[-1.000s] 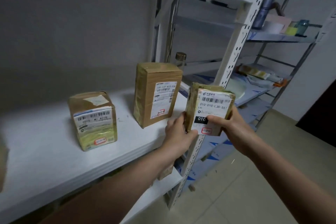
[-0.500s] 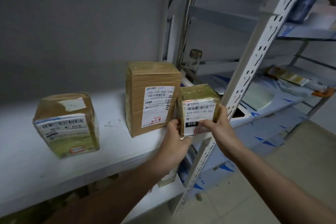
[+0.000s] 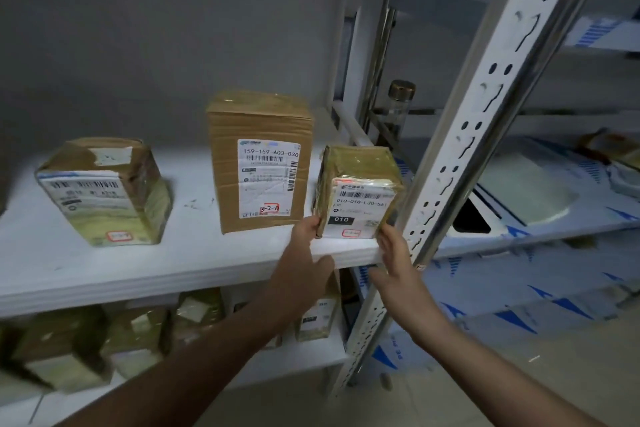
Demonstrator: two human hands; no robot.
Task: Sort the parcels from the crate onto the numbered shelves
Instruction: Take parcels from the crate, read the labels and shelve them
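A small tape-wrapped parcel [image 3: 360,191] with a white label reading 010 stands on the right end of the white shelf board [image 3: 194,253], close to its front edge. My left hand [image 3: 301,267] pinches the parcel's lower left corner with its fingertips. My right hand [image 3: 394,267] holds its lower right corner. A tall brown parcel [image 3: 259,163] stands just left of it, and a squat parcel [image 3: 104,191] sits further left on the same board.
A white perforated upright post [image 3: 478,135] rises right beside the small parcel. Several more parcels [image 3: 138,333] fill the shelf below. A glass bottle [image 3: 400,104] stands behind the post. A neighbouring rack [image 3: 536,218] holds flat packets at right.
Both hands carried the small parcel forward from in front of the shelf and set it on the board right of the tall parcel. My view moved closer to the shelf.
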